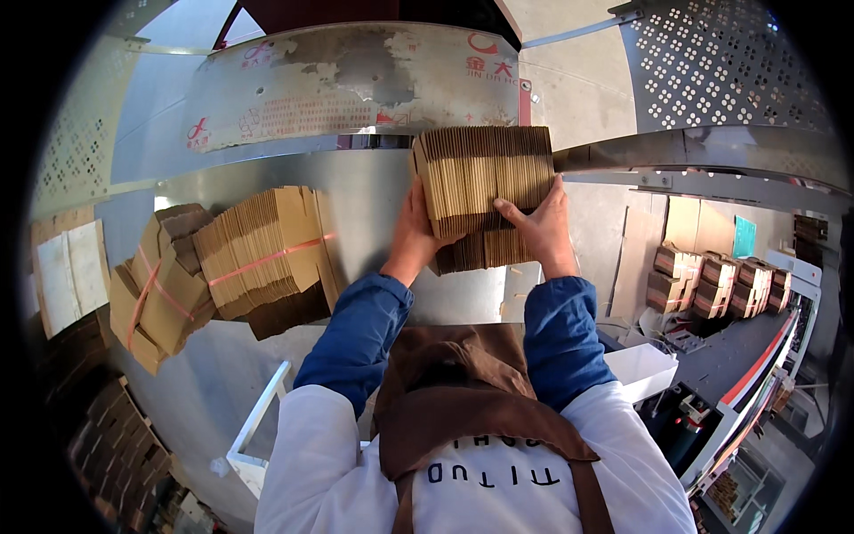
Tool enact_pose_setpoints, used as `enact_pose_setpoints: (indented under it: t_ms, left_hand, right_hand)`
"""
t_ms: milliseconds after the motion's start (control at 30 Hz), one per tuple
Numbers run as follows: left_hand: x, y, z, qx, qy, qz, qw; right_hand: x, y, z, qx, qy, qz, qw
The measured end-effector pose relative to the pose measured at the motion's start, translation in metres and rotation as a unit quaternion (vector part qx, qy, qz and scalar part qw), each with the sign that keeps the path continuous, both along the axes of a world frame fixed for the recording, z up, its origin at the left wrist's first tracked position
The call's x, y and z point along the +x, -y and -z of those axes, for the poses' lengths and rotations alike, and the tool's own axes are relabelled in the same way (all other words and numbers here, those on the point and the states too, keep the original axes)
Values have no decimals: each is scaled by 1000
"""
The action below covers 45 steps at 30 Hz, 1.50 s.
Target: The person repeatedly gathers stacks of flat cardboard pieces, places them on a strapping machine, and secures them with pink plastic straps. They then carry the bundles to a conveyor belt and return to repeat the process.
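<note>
Between my two hands is a thick stack of folded brown cardboard (489, 173), its many edges standing side by side. My left hand (416, 233) grips its left side, the fingertips partly hidden by the stack. My right hand (541, 230) clasps the right side, thumb laid across the near face. The stack is over the far right part of a shiny metal table (365, 187); whether it touches the surface I cannot tell. To the left, a cardboard bundle (267, 254) tied with pink strap leans on the table beside another strapped bundle (160, 289).
Beyond the table stands a worn metal machine panel (356, 84) with red print. Perforated metal guards (703, 67) flank it. At the right, several strapped cardboard bundles (712, 283) sit near a conveyor-like machine (747, 365). A white metal frame (258, 432) stands near my left elbow.
</note>
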<state>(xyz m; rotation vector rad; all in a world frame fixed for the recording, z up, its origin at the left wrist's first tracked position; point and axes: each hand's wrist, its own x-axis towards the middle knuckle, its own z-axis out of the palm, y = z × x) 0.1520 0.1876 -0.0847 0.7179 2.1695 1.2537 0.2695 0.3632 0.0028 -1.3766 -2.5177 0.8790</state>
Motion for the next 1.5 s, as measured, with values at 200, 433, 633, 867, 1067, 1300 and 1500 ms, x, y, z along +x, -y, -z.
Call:
enact_pose_setpoints:
  t_ms: [200, 433, 633, 867, 1067, 1300, 1500]
  left_hand:
    - [1, 3, -6, 60, 146, -39, 987]
    - [14, 2, 14, 10, -29, -36, 999]
    - [17, 13, 24, 12, -5, -26, 1000]
    - [15, 11, 27, 27, 12, -23, 999]
    - [14, 11, 29, 36, 33, -31, 998]
    - [-26, -5, 39, 53, 54, -15, 997]
    - [-72, -38, 27, 42, -56, 50, 996]
  right_hand:
    - [-3, 6, 4, 16, -8, -8, 1000]
    - [119, 2, 89, -218, -100, -45, 970]
    - [107, 23, 108, -244, -117, -55, 961]
    - [84, 29, 83, -134, 6, -32, 990]
    - [83, 21, 88, -137, 21, -65, 988]
    - [61, 14, 109, -77, -7, -71, 995]
    - [28, -5, 106, -58, -18, -60, 996]
